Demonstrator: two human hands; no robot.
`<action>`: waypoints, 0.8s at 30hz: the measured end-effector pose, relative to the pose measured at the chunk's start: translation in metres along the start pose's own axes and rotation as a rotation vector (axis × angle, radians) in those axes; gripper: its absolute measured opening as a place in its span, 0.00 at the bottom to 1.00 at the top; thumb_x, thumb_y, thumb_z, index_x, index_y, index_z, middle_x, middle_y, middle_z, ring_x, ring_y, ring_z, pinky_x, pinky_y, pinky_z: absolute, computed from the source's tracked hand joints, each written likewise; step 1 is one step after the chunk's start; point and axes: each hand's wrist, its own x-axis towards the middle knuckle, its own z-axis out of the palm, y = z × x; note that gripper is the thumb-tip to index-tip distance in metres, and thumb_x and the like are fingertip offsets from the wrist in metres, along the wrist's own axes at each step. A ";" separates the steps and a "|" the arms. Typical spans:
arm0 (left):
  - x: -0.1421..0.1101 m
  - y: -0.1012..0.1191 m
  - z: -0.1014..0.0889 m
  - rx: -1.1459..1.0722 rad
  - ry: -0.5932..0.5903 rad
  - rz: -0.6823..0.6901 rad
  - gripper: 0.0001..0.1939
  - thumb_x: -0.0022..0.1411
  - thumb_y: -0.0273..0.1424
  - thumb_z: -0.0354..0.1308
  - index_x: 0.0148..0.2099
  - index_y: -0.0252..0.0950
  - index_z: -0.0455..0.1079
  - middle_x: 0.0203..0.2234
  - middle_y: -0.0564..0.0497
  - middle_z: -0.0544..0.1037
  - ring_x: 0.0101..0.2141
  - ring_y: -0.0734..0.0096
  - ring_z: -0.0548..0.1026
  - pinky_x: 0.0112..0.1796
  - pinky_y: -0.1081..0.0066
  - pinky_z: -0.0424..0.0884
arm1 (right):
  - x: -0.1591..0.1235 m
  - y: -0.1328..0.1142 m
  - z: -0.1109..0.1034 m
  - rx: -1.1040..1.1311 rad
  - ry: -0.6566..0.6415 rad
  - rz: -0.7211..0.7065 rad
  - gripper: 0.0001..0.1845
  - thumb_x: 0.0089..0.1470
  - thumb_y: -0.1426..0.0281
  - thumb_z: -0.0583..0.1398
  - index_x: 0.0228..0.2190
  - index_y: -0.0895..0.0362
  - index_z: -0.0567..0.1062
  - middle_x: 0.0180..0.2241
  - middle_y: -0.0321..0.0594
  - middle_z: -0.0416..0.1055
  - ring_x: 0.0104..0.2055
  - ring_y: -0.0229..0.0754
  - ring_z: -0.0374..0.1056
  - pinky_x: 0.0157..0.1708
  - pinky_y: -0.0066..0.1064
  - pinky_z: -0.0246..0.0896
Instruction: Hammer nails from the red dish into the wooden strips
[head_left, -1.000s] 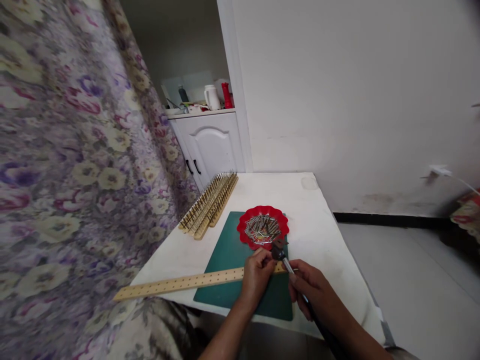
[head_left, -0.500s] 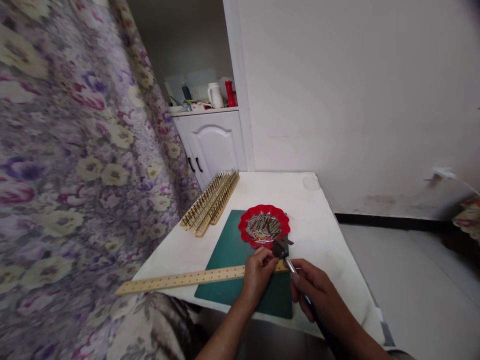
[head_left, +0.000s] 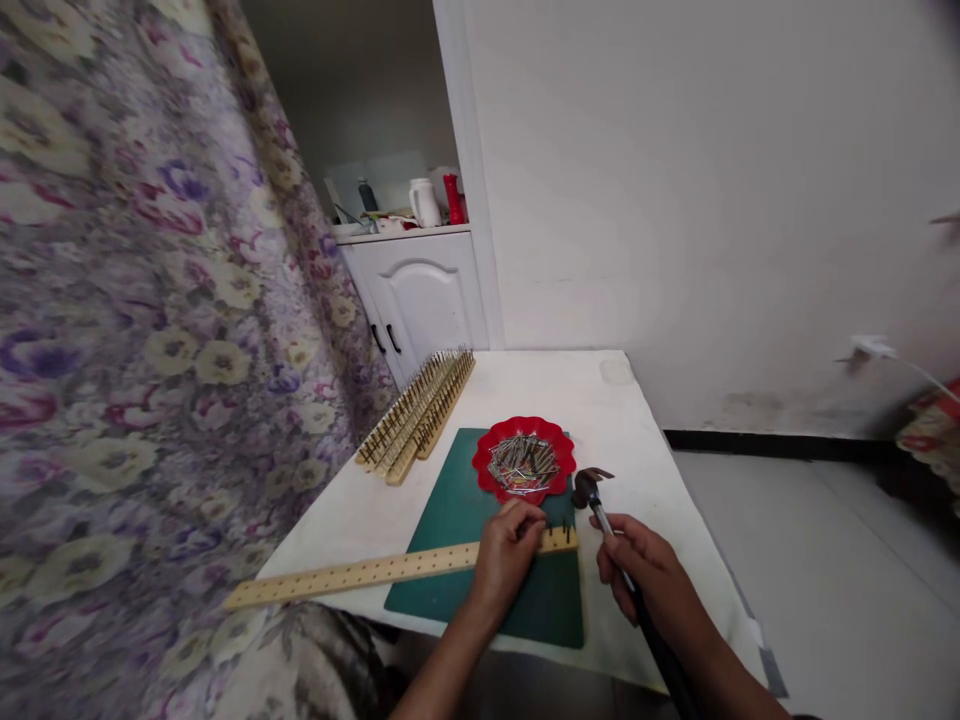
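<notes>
A long wooden strip (head_left: 360,574) with a row of holes lies across the green cutting mat (head_left: 465,500). Its right end carries a few upright nails. My left hand (head_left: 504,556) rests closed on the strip near that end, fingers pinched at the nails. My right hand (head_left: 651,585) grips the handle of a small hammer (head_left: 589,488), whose dark head hangs just right of the strip's end, above the mat's edge. A red scalloped dish (head_left: 564,450) of loose nails sits right behind the strip.
Several wooden strips studded with nails (head_left: 417,412) lie stacked at the table's (head_left: 547,380) far left. A flowered curtain (head_left: 150,330) hangs along the left side. A white wall is on the right, a white cabinet (head_left: 420,290) behind.
The hammer head has swung up and to the right, away from the strip's end where it was over the nails. My left hand stays on the strip.
</notes>
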 end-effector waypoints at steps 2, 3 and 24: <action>0.008 0.002 -0.006 0.028 0.020 0.031 0.06 0.59 0.27 0.53 0.33 0.35 0.72 0.27 0.52 0.72 0.29 0.72 0.69 0.30 0.75 0.61 | 0.002 0.001 -0.002 0.014 0.018 0.007 0.18 0.53 0.59 0.58 0.39 0.59 0.66 0.19 0.28 0.68 0.08 0.26 0.54 0.09 0.19 0.41; 0.015 0.002 -0.009 0.056 0.025 0.045 0.06 0.59 0.27 0.53 0.34 0.35 0.72 0.27 0.52 0.72 0.28 0.72 0.69 0.30 0.75 0.61 | 0.002 0.001 -0.003 0.018 0.021 0.009 0.18 0.52 0.59 0.58 0.39 0.59 0.66 0.19 0.28 0.68 0.08 0.26 0.54 0.09 0.19 0.42; 0.100 -0.019 0.018 0.615 -0.214 0.068 0.07 0.56 0.24 0.52 0.27 0.35 0.68 0.29 0.47 0.74 0.29 0.67 0.70 0.31 0.71 0.61 | 0.005 0.003 -0.003 0.019 -0.003 0.026 0.17 0.52 0.58 0.57 0.38 0.59 0.66 0.18 0.28 0.68 0.08 0.27 0.54 0.08 0.20 0.40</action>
